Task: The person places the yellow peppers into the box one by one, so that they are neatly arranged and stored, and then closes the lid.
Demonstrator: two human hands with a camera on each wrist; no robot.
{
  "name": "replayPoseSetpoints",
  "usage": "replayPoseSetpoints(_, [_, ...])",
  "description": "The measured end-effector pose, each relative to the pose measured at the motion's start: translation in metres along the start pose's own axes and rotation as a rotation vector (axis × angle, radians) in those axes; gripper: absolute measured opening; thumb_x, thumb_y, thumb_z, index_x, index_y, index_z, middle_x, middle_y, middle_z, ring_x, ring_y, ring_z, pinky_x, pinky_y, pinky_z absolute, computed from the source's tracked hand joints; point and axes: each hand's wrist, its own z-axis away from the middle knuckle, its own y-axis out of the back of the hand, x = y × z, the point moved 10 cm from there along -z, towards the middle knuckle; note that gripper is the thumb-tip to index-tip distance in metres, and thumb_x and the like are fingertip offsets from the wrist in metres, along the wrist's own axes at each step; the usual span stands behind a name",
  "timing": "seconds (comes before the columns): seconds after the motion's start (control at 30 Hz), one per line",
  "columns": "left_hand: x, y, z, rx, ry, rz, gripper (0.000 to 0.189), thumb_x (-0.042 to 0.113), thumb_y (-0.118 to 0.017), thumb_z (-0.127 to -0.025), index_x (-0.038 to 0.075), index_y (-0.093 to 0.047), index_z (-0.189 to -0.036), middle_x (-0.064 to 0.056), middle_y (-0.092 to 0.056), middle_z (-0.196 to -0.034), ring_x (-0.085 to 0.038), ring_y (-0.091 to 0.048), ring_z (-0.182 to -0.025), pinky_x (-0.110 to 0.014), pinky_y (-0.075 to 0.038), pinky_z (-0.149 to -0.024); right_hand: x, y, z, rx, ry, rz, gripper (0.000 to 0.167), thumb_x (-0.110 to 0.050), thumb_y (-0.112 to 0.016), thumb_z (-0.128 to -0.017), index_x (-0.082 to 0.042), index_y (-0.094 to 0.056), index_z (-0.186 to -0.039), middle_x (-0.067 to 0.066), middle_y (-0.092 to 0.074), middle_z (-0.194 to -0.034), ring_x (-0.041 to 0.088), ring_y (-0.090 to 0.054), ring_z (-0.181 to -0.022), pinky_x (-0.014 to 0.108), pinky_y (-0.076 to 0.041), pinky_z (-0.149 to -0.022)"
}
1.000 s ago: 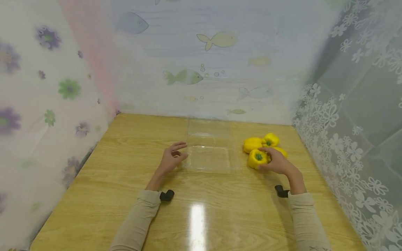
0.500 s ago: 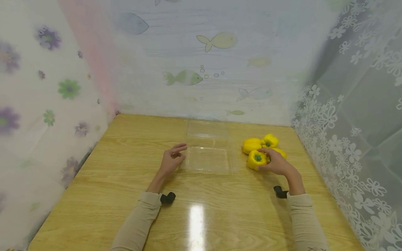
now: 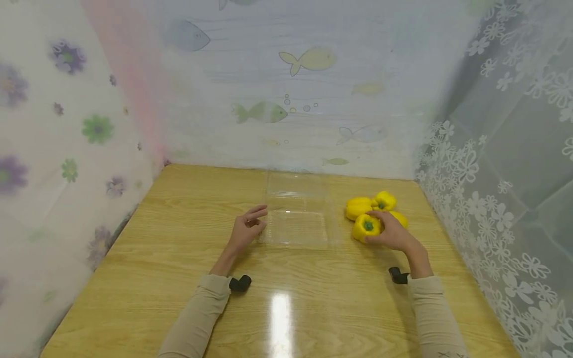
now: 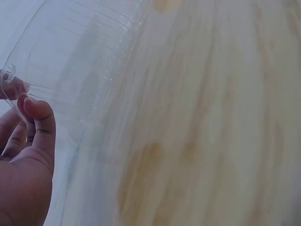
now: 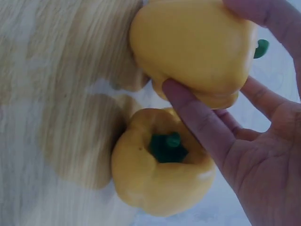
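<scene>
In the head view, an opened clear plastic clamshell box [image 3: 297, 233] lies on the wooden table, its lid folded back toward the far wall. My left hand [image 3: 247, 228] is at its left side. The left wrist view shows that thumb and index finger [image 4: 41, 115] pinching the box's thin rim [image 4: 70, 61]. To the right, my right hand [image 3: 394, 231] holds the front yellow bell pepper [image 3: 364, 228] between thumb and fingers. Seen from the right wrist, the held pepper [image 5: 193, 49] has its green stem pointing away from the table, and another yellow pepper [image 5: 162, 188] sits beside it.
Behind the held pepper are two more yellow peppers, one [image 3: 358, 209] on the left and one [image 3: 386, 200] at the back. Another pepper [image 3: 400, 219] is partly hidden by my right hand. Patterned curtains [image 3: 295, 124] enclose the table [image 3: 179, 308] on three sides.
Hardly anything differs: both hands keep their places at the box and the pepper, with only a slight shift of the whole view.
</scene>
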Motion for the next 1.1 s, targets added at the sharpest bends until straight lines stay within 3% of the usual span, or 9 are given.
replayPoseSetpoints(0.37, [0.0011,-0.0015,0.0015,0.015,0.004,-0.001,0.038,-0.011,-0.060,-0.094,-0.017,-0.058,-0.131,-0.028,-0.047,-0.151,-0.008,-0.057,-0.077,-0.017,-0.045,-0.060,0.0093,-0.0015,0.0010,0.022,-0.040,-0.068,0.079,-0.027,-0.083,-0.085,0.001,-0.042,-0.147,0.030,-0.046,-0.146,0.050,-0.043,-0.133,0.065,-0.036,-0.108])
replayPoseSetpoints(0.67, [-0.0010,-0.0020,0.0006,0.008,0.025,0.049,0.041,-0.013,-0.060,-0.094,-0.019,-0.055,-0.134,-0.030,-0.043,-0.153,-0.006,-0.057,-0.075,-0.017,-0.047,-0.061,0.0053,0.0004,0.0022,0.006,-0.020,-0.080,0.079,-0.023,-0.079,-0.089,0.011,-0.037,-0.147,0.033,-0.041,-0.149,0.053,-0.037,-0.138,0.065,-0.032,-0.111])
replayPoseSetpoints(0.9, [-0.0031,-0.0020,0.0007,0.002,0.028,0.090,0.042,-0.012,-0.062,-0.093,-0.019,-0.054,-0.134,-0.029,-0.042,-0.154,-0.006,-0.059,-0.075,-0.017,-0.049,-0.059,0.0085,-0.0015,0.0020,0.001,-0.063,-0.054,0.082,-0.034,-0.078,-0.091,0.010,-0.038,-0.147,0.033,-0.040,-0.151,0.052,-0.035,-0.140,0.065,-0.031,-0.113])
replayPoseSetpoints(1.1, [-0.0059,-0.0010,0.0019,0.012,0.037,0.102,0.042,-0.012,-0.063,-0.093,-0.020,-0.054,-0.134,-0.028,-0.043,-0.154,-0.006,-0.059,-0.073,-0.017,-0.050,-0.059,0.0057,0.0003,0.0020,0.020,-0.044,-0.053,0.080,-0.032,-0.079,-0.090,0.011,-0.041,-0.145,0.034,-0.040,-0.150,0.052,-0.037,-0.138,0.065,-0.032,-0.112])
